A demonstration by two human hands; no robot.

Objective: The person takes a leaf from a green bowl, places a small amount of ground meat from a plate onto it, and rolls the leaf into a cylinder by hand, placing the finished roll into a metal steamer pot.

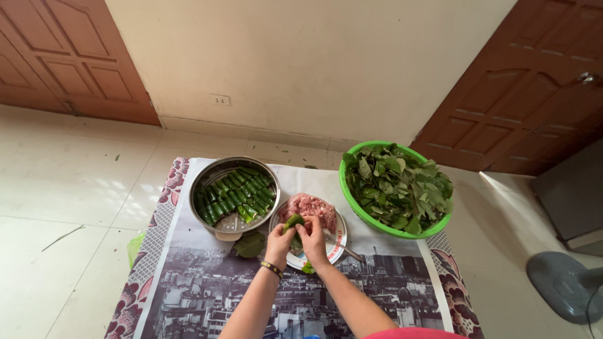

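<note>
Wall: plain cream wall (314, 56) with a white socket (220, 100).
Doors: brown panelled wooden doors, left (69, 56) and right (534, 100).
Floor: pale tiled floor (63, 182), daylit.
Corner: grey fan base (565, 285).

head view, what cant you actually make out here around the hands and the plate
- Head view: the left hand and right hand cover most of the green leaf, so its filling is hidden.
- The spoon: only its handle shows; the right hand hides its bowl.
- The plate: minced meat and hands cover its middle.
- Rolls in the metal pan: too small to count surely.
</note>
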